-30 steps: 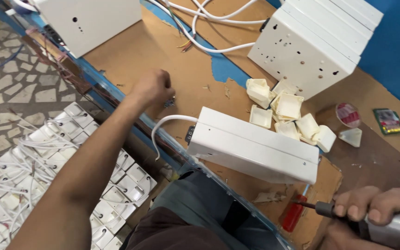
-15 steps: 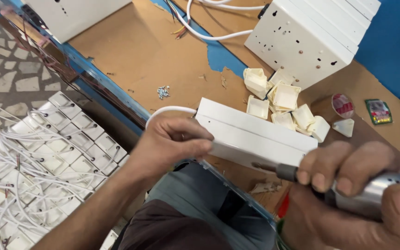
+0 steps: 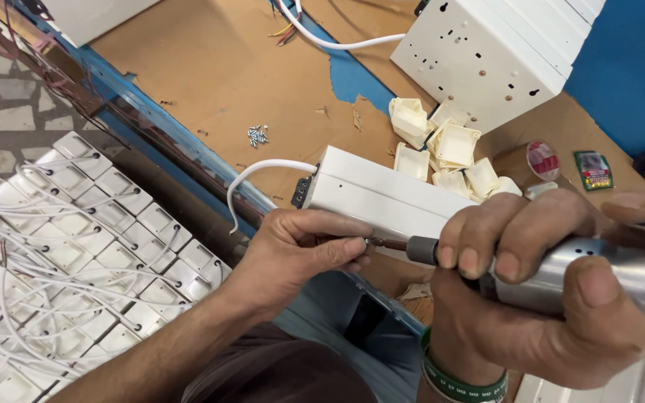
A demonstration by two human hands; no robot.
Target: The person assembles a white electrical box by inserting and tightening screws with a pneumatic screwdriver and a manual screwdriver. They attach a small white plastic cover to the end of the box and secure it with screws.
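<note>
The right hand (image 3: pixel 531 298) is nearest the camera, clenched around a silver power driver (image 3: pixel 621 276) held level; a green band sits on its wrist. The driver's grey chuck (image 3: pixel 421 250) pokes out past the fingers, to their left, and its thin bit (image 3: pixel 388 243) runs on leftward.

The left hand (image 3: pixel 300 250) comes in from the lower left and pinches at the bit's tip with thumb and forefinger. Whether a screw sits between those fingertips is hidden. The tip meets the near long side of a long white box (image 3: pixel 382 195), which lies just beyond both hands on the brown worktop (image 3: pixel 210 67). A black connector (image 3: pixel 302 192) sits at the box's left end, and a white cable (image 3: pixel 255 175) loops out from it toward the worktop's blue edge (image 3: pixel 151 142).

Left of the left hand, down on the floor, many small white boxes (image 3: pixel 76 254) lie in rows, tangled with white wires.

Beyond the left hand a small heap of screws (image 3: pixel 257 135) lies on the worktop. Beyond the right hand, behind the long box, is a pile of cream plastic caps (image 3: pixel 449 149), with a red tape roll (image 3: pixel 543 159) and a small green packet (image 3: pixel 595 170) to their right. Farthest off stands a big white case (image 3: pixel 487 56) with holes in its face, and another white cable (image 3: pixel 337 41) left of it.
</note>
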